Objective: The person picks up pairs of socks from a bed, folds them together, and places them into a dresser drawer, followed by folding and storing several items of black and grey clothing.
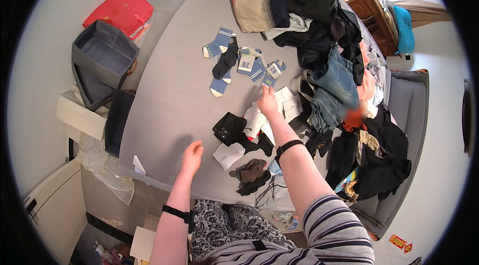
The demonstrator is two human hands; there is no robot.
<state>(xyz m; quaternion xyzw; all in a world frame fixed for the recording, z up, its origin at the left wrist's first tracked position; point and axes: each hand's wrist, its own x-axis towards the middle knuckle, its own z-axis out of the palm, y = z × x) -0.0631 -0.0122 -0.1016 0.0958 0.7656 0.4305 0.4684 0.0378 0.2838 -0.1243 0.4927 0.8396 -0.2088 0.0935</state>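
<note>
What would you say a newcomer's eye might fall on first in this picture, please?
Probably the big heap of clothes along the right side of the bed, with blue jeans on it. The bright red bag at upper left, beside an open grey box, also stands out. Then come the blue and white socks just beyond the right hand.

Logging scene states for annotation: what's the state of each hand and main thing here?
bare left hand: loosely curled, nothing visible in it
bare right hand: fingertips at a blue-and-white knit sock, grip unclear
black fabric sock: lying, not worn
blue denim jeans: crumpled, unfolded
beige striped cloth: appears folded
grey fabric bin: open-topped
brown wooden cabinet: drawers look shut
</note>
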